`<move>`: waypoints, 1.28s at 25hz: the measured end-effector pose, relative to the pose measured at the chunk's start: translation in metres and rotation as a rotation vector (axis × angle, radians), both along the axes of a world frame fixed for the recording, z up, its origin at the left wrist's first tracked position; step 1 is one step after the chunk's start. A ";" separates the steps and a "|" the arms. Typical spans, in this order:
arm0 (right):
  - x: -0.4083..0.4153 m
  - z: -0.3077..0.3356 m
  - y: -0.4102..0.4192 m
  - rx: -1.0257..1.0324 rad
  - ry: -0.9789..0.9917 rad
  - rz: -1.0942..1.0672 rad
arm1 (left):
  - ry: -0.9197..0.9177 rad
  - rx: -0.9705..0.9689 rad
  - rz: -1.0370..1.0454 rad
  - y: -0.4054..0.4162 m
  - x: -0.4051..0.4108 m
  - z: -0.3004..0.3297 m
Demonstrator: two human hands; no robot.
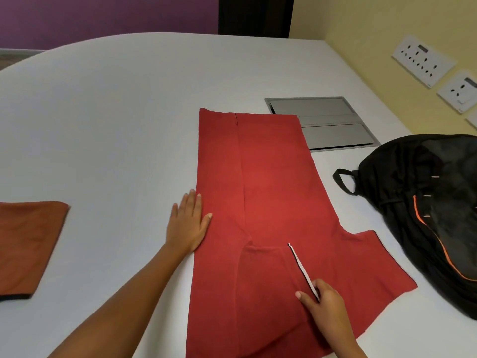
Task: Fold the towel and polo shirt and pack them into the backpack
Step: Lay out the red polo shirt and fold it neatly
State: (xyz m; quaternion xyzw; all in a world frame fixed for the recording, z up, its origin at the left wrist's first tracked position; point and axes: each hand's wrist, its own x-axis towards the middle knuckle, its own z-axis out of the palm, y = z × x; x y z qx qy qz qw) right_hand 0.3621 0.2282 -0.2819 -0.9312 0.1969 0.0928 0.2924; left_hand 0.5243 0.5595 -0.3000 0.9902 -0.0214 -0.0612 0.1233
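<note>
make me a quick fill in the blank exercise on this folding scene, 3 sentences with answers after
1. The left hand lies flat on the ____ edge of the red polo shirt.
2. The folded brown towel lies on the white table, to the ____ of the shirt.
3. The black backpack has ____ trim.

Missing words: left; left; orange

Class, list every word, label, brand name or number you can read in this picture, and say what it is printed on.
No text is legible.
Wall sockets: small dark marks near the top, too blurred to read.
Polo shirt: no print; its white strip looks blank.
Backpack: no legible brand.
Folded towel: no label visible.
</note>
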 end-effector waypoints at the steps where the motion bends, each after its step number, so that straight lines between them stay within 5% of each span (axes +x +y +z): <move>1: -0.001 -0.002 -0.001 -0.005 -0.003 0.006 | -0.003 -0.016 0.069 0.007 -0.001 -0.001; 4: -0.003 -0.010 -0.004 -0.029 -0.033 0.027 | 0.008 -0.128 0.287 0.001 0.012 0.012; 10: -0.003 -0.005 0.002 -0.039 -0.056 0.009 | -0.043 -0.062 -0.102 -0.061 0.003 0.014; 19: -0.001 0.016 0.011 0.037 -0.038 -0.066 | -0.105 -0.031 -0.047 -0.036 -0.106 -0.008; 25: -0.025 0.045 0.058 0.076 -0.424 -0.213 | -0.103 -0.030 -0.128 -0.010 -0.207 -0.011; 28: -0.047 0.039 0.085 -0.017 -0.605 0.142 | -0.092 -0.018 -0.144 0.000 -0.241 -0.006; 32: -0.074 0.006 0.099 -0.227 -0.458 0.651 | -0.050 -0.004 -0.133 0.006 -0.254 -0.004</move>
